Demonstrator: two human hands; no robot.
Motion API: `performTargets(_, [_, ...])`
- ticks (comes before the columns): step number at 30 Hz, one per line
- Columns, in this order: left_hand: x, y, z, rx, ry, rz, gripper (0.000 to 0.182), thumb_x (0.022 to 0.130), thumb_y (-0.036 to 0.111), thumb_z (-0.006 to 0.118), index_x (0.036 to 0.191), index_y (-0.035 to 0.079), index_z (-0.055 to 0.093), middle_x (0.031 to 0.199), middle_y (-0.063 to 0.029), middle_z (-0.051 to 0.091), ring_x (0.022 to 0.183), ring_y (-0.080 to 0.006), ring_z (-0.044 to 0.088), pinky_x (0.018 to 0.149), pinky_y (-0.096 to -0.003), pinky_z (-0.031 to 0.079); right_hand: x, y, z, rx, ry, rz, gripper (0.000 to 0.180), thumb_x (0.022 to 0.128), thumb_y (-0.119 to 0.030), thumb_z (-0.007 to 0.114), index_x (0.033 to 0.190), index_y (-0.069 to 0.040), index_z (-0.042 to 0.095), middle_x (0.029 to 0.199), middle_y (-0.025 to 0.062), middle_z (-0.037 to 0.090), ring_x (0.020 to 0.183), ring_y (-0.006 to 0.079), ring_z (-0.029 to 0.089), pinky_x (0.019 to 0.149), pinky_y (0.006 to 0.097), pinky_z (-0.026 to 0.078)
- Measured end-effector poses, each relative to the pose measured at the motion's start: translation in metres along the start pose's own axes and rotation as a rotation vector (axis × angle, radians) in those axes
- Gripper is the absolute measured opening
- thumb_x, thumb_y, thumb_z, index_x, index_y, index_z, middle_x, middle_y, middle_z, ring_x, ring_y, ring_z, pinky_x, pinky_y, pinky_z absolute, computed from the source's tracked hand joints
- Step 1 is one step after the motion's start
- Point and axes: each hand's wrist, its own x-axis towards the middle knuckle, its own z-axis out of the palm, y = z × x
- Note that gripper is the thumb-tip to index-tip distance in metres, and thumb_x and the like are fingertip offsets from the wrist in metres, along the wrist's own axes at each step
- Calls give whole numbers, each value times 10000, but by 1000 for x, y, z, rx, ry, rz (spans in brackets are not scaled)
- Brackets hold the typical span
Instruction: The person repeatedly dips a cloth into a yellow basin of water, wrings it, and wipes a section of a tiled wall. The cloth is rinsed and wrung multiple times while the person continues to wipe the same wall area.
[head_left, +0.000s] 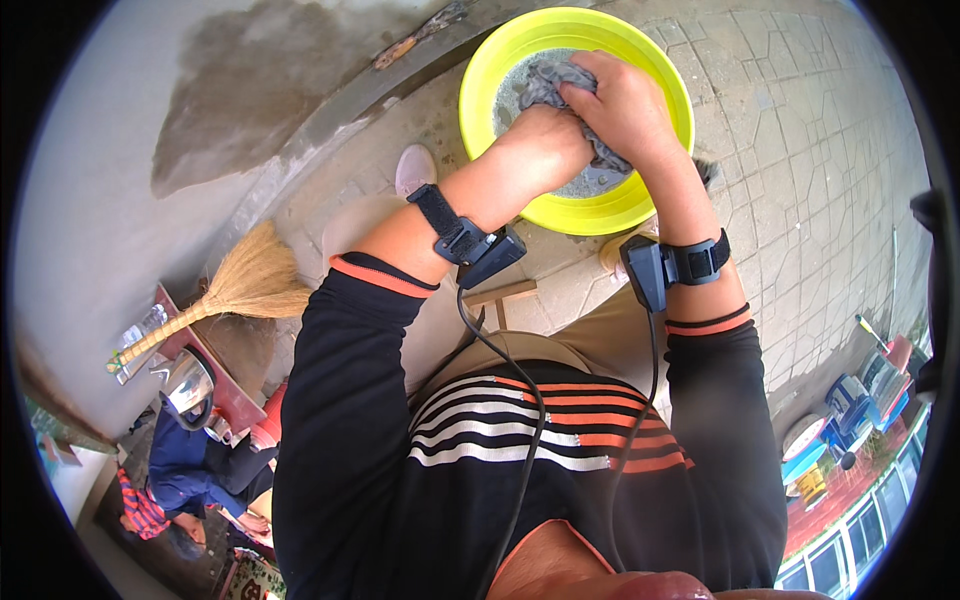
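Observation:
A round yellow-green plastic basin (480, 135) stands on the paving, with soapy water (525, 71) in its bottom. Over it, both hands grip a wet grey patterned cloth (559, 75). My left hand (551, 142) is closed on the cloth's lower part, its fingers partly hidden. Above and to the right, my right hand (622, 97) holds the upper part, thumb across it. The two hands touch or nearly touch. One end of the cloth (609, 159) hangs between the wrists, above the water.
A straw broom (251, 277) leans at the left, beside a small table (232, 382) with a metal kettle (187, 382). Another person (180, 465) sits at the lower left. A wall (97, 172) runs along the left. Tubs and buckets (851, 405) stand at the far right.

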Motion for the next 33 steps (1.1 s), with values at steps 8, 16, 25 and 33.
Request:
performTargets(8, [-4,4,-20,164,819,220,191,815,93,572,966,93,690,1250,-113,573,1240,-257,502,1052,-523,349,22,63,-40,553,396,343,276,839,-242,698,1005,-22,683,840,129,695,763,199,651,701,327,508])
performTargets(16, [-3,5,-27,28,557,98,292,804,148,658,1088,81,655,1190,-153,610,1124,-276,585,1002,-427,404,16,20,-26,255,380,7,246,812,-236,719,963,-46,676,777,143,684,687,223,638,680,346,501])
performTargets(25, [9,-20,-24,-1355,433,-154,635,934,459,600,1391,44,449,1387,-122,506,1332,-286,438,1095,-437,344,25,84,-55,1878,216,253,269,960,-221,562,1100,8,569,923,115,638,688,172,553,585,300,475])
performTargets(33, [25,-4,4,-2125,-4,-206,925,872,724,465,1490,64,267,1505,-110,298,1379,-393,264,1100,-641,201,16,59,-34,2242,106,261,327,962,-288,526,1107,4,543,960,118,585,736,157,527,581,285,461])
